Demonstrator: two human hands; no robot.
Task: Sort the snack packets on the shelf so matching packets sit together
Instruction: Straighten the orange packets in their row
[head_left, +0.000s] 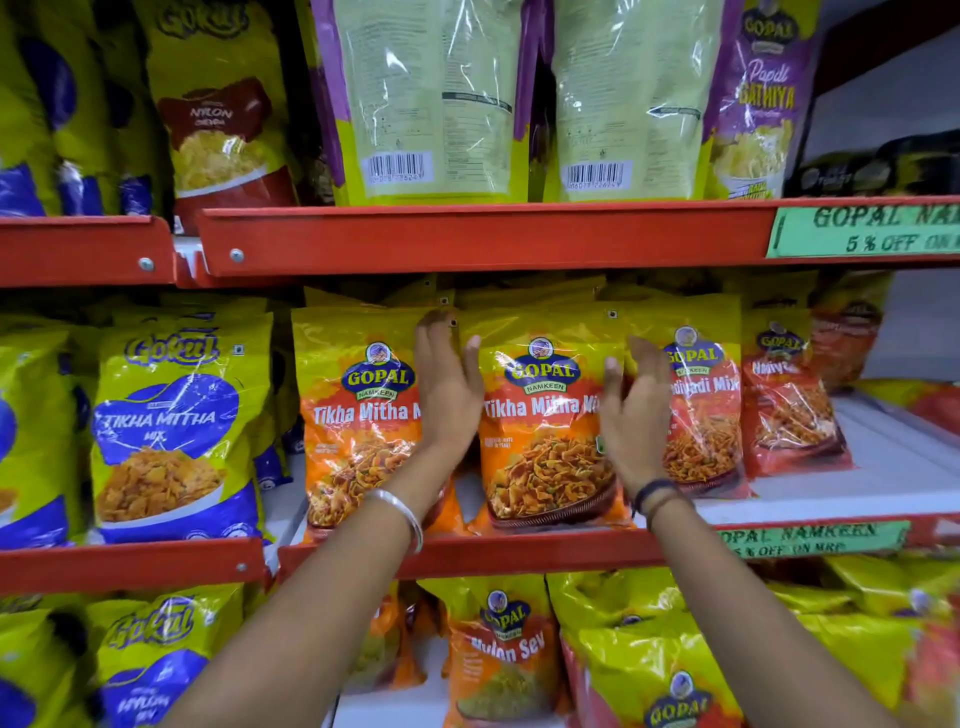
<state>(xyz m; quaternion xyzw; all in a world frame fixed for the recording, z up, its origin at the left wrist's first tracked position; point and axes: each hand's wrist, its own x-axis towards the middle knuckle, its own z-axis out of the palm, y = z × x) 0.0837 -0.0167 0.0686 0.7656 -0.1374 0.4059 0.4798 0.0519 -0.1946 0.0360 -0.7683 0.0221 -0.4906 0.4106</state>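
Forearms: two bare arms reach up from the bottom of the view, a silver bangle (402, 512) on the left wrist and dark thread bands (655, 496) on the right.
Middle shelf: the red metal shelf (519, 553) carries the front row along its front edge.
Sorted so far: two orange-and-yellow glossy Tikha Mitha packets, one left (358, 415) and one centre (543, 431), stand side by side.
Left to do: by judgement, much; a red-and-yellow Nadiyadi Mix packet (706, 410) stands just right of them, and another red packet (789, 400) near the right end.
Left hand (449, 384): fingers straight and pressed together, slid between the two Tikha Mitha packets, thumb on the centre one.
Right hand (636, 410): fingers loosely spread, flat at the centre packet's right edge; nothing pinched.
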